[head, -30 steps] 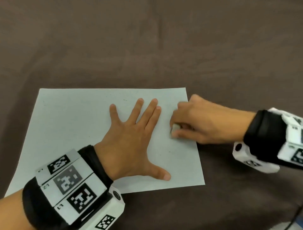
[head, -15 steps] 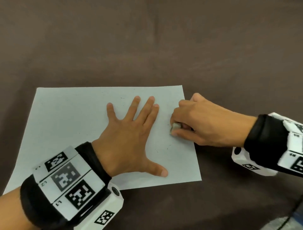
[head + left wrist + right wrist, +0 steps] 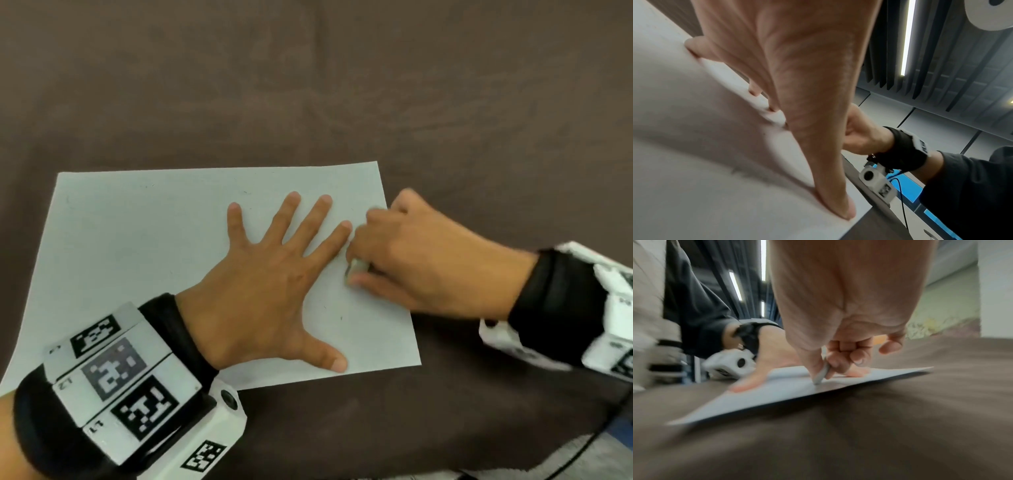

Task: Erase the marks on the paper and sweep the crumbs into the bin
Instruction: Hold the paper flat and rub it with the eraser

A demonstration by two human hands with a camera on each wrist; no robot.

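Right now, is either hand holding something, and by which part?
The right hand pinches a small pale eraser by its upper sides; the left hand only presses flat on the white paper sheet.

The left hand (image 3: 797, 81) is lying flat on the paper (image 3: 705, 162), its fingers spread and straight, the thumb (image 3: 834, 194) pressing down near the sheet's near corner and the other fingertips touching the sheet farther off. Just behind the thumb, the right hand (image 3: 863, 138) is sitting curled at the paper's edge; what it is holding is hidden. A black wrist strap (image 3: 902, 151) with a white camera block (image 3: 875, 180) is hanging under that wrist, and a dark sleeve (image 3: 972, 186) is covering the forearm. The brown tabletop (image 3: 879, 227) is showing past the sheet's corner. Overhead, a long strip light (image 3: 907, 37) is glowing among dark ceiling slats.
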